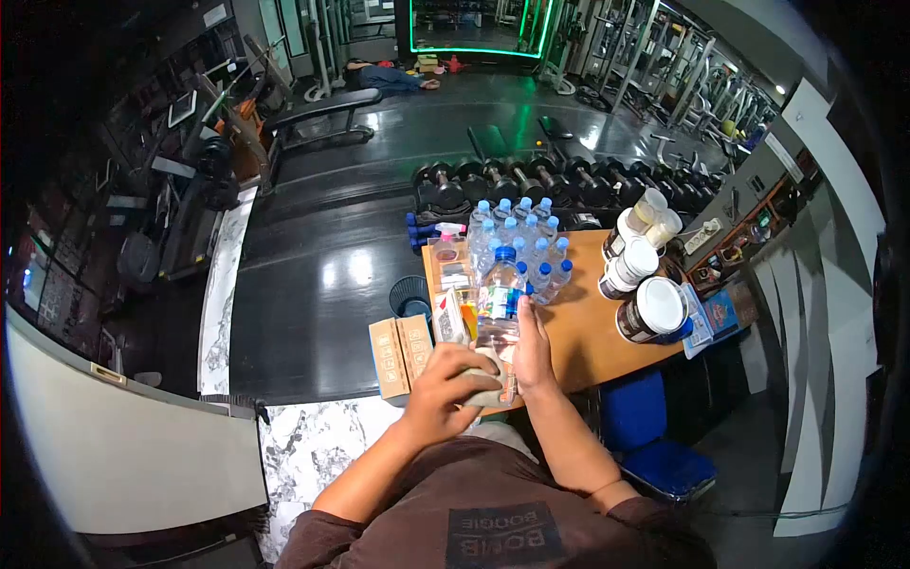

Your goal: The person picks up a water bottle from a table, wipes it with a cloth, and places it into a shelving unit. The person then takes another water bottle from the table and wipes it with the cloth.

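My right grip (534, 356) is clasping the bottle (498, 303) by its side, holding it over the near part of the worktop (583, 337). My left grip (444, 391) is curling around a pale cloth (485, 391), pressing it against the bottle's lower end. Small bottles (509, 234) are standing just beyond; tubs (661, 305) are sitting to the right.

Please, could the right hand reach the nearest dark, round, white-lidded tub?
Probably not while the right hand holds a clear plastic bottle; otherwise, bare brown tabletop leaves the way to the tub free.
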`<state>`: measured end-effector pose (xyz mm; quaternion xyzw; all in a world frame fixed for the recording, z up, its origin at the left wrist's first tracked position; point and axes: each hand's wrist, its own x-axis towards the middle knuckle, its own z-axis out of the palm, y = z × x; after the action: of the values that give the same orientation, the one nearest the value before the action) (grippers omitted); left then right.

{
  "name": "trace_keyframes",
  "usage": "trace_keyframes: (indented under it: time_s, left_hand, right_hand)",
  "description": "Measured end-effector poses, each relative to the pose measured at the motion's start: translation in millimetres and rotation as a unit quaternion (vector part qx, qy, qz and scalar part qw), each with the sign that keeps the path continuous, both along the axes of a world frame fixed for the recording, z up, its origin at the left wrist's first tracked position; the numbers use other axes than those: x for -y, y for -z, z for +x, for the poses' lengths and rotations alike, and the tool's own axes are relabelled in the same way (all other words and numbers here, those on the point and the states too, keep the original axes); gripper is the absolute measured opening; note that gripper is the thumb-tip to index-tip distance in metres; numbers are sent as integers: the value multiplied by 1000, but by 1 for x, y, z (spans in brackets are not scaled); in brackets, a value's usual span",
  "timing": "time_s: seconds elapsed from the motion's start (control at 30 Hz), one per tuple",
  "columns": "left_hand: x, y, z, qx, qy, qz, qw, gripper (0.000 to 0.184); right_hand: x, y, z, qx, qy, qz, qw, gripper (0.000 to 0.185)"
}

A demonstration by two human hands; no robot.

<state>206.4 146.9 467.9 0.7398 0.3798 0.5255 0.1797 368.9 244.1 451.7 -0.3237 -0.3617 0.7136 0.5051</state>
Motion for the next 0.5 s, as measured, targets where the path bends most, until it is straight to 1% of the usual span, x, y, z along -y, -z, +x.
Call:
trace_keyframes:
  time_s: [0.03,0.1,0.13,0.2,0.23,0.27,0.3,0.33,0.37,0.4,0.47,0.5]
  left_hand:
    - [6,5,6,8,30,-11,999,31]
    - [4,7,14,24,107,-36,993,31]
    - [2,7,14,21,109,-33,993,31]
    - [0,6,16,69,127,-54,988,31]
    - [-2,5,17,69,103,-58,991,34]
    - [-4,6,22,68,102,-56,991,34]
    - [-7,6,29,117,47,-63,990,38]
    - [-10,6,35,165,-8,-70,984,42]
    - [-14,5,35,152,-23,-73,985,51]
    - [-18,4,37,166,-36,-88,982,55]
    - [-22,-1,45,157,-95,-117,976,58]
    - [-27,-4,50,192,-85,-110,972,60]
  right_hand:
    - [-4,2,8,32,-1,4,999,48]
    - [-16,7,24,19,4,1,1000,47]
    - [-20,9,31,10,8,-3,1000,45]
    - [-23,2,43,0,0,0,1000,45]
    - [-22,-9,48,-5,-13,6,1000,48]
    - [-21,-14,53,-9,-27,12,1000,51]
    - [-23,-15,60,1,-37,21,999,46]
    - [-22,-16,65,0,-37,22,999,46]
    - [-19,-18,70,17,-49,38,998,45]
    - [-19,-20,75,34,-61,53,996,44]
    - [-24,-16,90,35,-83,31,995,47]
    - [-27,-12,96,5,-114,18,993,49]
